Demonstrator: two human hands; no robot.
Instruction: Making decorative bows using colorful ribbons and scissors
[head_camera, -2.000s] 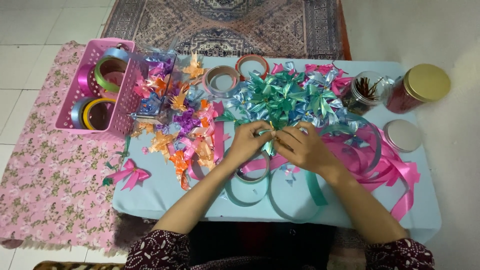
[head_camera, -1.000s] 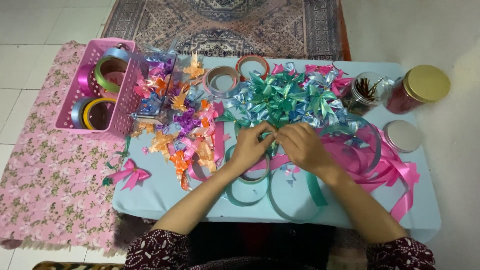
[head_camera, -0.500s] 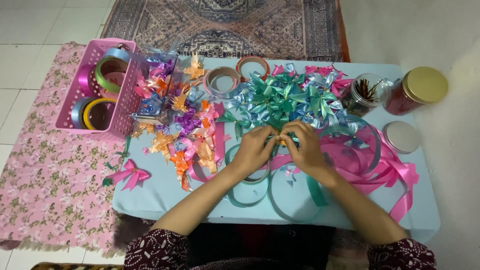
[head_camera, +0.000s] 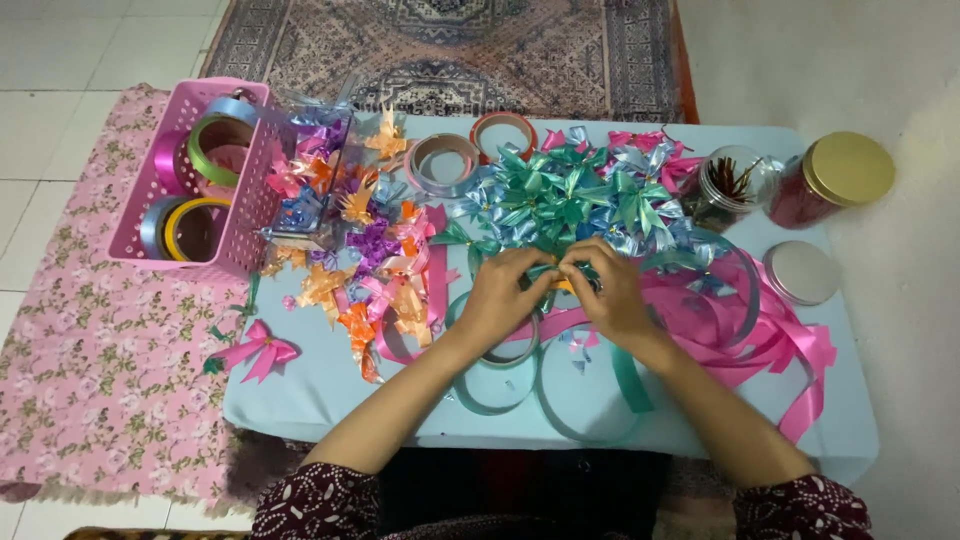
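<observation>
Ribbon piece: a small teal ribbon bow (head_camera: 556, 272) sits pinched between both hands at the middle of the table, just in front of the heap of finished bows.
Left hand: left hand (head_camera: 503, 290) curls over the bow from the left, its fingers (head_camera: 527, 262) pressed together on the ribbon.
Right hand: right hand (head_camera: 607, 290) meets it from the right, fingers (head_camera: 578, 262) closed on the same bow; the 2 sets of fingertips touch.
Beyond the fingers: a pile of teal and pale blue bows (head_camera: 570, 195), with a few pink ones at its far edge.
Left of the fingers: a spread of orange, purple and pink bows (head_camera: 355, 235); further left, a pink basket (head_camera: 250, 215) holding rolls of ribbon stands at the table's edge.
Right of the fingers: loose pink ribbon (head_camera: 770, 340) loops across the table; past it lies a round silver lid (head_camera: 802, 272), and beyond that a jar with a gold lid (head_camera: 835, 180) beside an open glass jar (head_camera: 728, 185).
Under the wrists: teal ribbon loops (head_camera: 560, 400) trail toward the person.
Far side: 2 ribbon rolls (head_camera: 445, 165) lie flat beyond the left hand.
Table: light blue table (head_camera: 300, 400), with a single pink bow (head_camera: 258, 350) near its left edge, well away from the hands.
Floor: a floral pink mat (head_camera: 90, 380) lies left of the table.
</observation>
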